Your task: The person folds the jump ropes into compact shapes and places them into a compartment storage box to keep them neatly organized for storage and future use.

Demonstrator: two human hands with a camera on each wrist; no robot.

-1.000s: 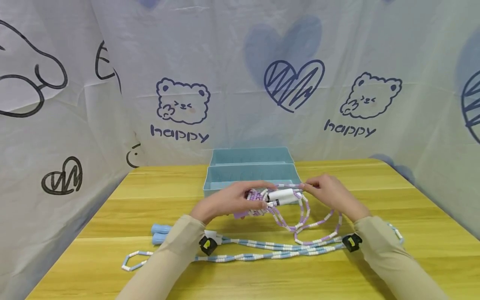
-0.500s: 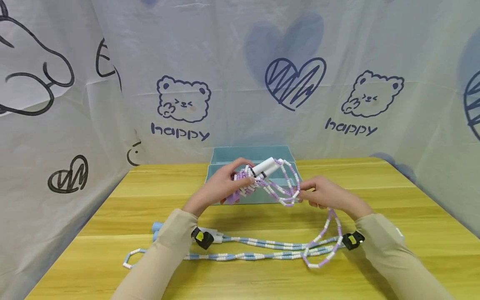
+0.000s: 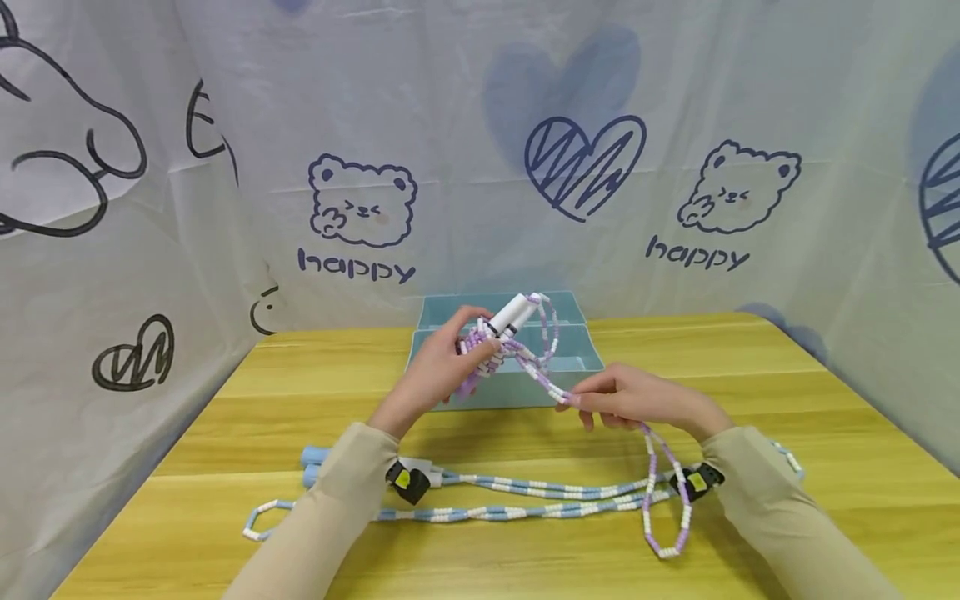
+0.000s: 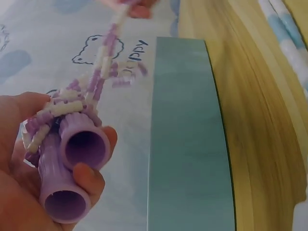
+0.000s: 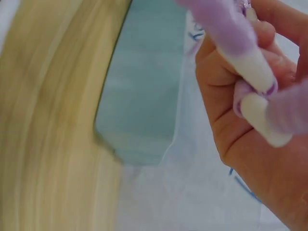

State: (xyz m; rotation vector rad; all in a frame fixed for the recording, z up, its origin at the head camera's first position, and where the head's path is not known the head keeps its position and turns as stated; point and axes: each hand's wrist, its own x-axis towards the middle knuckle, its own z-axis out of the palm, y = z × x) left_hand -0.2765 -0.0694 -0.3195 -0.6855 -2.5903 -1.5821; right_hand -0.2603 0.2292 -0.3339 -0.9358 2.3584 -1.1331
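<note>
My left hand [image 3: 431, 367] grips the handles of a purple-and-white beaded jump rope [image 3: 550, 387], with cord wound round them in a bundle. The handles' white ends [image 3: 516, 311] point up and away. In the left wrist view their hollow purple ends [image 4: 62, 199] face the camera, fingers curled underneath. To the right and lower, my right hand [image 3: 641, 396] pinches the doubled cord drawn out from the bundle. A loose loop [image 3: 686, 517] of the same cord hangs below this hand. Beads [image 5: 252, 70] cross in front of the palm in the right wrist view.
Pale blue open bin [image 3: 517, 390] stands behind the hands, with another bin section [image 3: 502, 308] at its back. A blue-and-white beaded jump rope [image 3: 517, 487] lies stretched across the wooden table [image 3: 480, 567], its blue handles [image 3: 315, 456] at left. Printed cloth [image 3: 465, 108] hangs behind.
The left hand has risen and moved left with the bundle, tilting the handles upward. My right hand has slid along the cord and come lower; the loose loop now hangs down.
</note>
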